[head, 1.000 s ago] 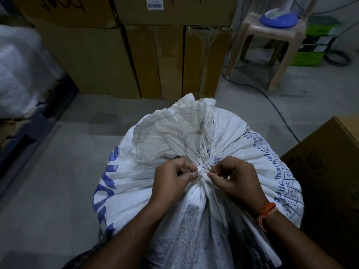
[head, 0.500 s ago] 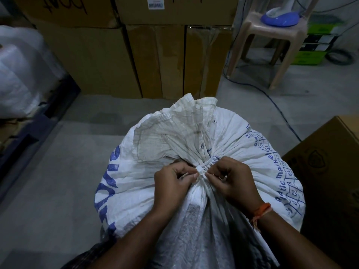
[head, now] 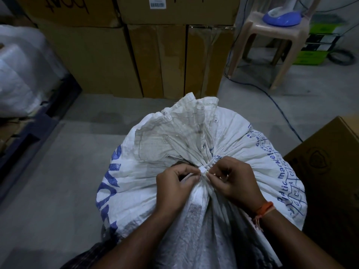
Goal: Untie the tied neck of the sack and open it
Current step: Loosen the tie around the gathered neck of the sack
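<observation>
A full white woven sack [head: 136,181] with blue print stands on the floor right below me. Its neck is gathered and bound by a white tie [head: 206,167], and the loose top of the sack fans out beyond it. My left hand [head: 174,186] pinches the tie's loose end on the left side of the knot. My right hand [head: 237,181], with an orange band on its wrist, pinches the tie from the right. The fingertips of both hands meet at the small white knot.
Stacked cardboard boxes [head: 136,55] stand behind the sack. Another box [head: 330,171] is close on the right. A plastic stool [head: 272,45] with a blue object stands at the back right, with a cable [head: 281,111] across the floor. White bags [head: 21,74] lie on a rack at left.
Both hands have stayed at the neck, shifting their fingers slightly. The white knot now shows more plainly between the fingertips.
</observation>
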The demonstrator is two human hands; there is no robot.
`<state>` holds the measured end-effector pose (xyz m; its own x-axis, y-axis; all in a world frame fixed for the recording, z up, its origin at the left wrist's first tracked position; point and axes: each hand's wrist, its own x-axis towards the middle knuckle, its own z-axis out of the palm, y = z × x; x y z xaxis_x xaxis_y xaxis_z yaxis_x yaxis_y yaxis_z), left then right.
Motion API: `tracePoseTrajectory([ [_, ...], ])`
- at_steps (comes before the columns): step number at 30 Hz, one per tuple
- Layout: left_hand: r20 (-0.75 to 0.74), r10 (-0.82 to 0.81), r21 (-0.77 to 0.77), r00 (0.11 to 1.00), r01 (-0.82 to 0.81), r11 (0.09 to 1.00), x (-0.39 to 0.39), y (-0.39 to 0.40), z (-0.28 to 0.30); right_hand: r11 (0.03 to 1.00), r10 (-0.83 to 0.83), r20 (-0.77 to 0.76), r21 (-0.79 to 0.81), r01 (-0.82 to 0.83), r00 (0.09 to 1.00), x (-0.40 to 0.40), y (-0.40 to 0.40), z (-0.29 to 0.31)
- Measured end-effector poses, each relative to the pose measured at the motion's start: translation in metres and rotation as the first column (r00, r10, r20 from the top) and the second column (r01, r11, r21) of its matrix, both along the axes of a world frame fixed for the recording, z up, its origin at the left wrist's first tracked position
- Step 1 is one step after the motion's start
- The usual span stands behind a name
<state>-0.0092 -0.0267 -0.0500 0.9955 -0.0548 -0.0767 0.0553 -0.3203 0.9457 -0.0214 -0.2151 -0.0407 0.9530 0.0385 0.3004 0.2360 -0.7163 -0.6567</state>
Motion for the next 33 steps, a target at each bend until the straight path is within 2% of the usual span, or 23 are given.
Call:
tracePoseTrajectory([
  [6,-0.02,0.067,-0.045,0.998,-0.067,0.997,-0.002,-0.001,0.002,1.0,-0.001,-0.009,-0.008,0.0,1.0,-0.001,-0.005,0.007],
  [20,-0.047,0.02,-0.106,0.999,-0.025,0.994,0.003,-0.002,-0.001,1.0,0.028,0.029,-0.014,-0.028,0.999,0.003,-0.006,0.003],
  [33,-0.057,0.005,-0.092,0.998,-0.011,0.996,0.003,-0.001,-0.002,0.999,0.025,-0.01,-0.02,-0.025,1.0,0.006,-0.006,-0.003],
])
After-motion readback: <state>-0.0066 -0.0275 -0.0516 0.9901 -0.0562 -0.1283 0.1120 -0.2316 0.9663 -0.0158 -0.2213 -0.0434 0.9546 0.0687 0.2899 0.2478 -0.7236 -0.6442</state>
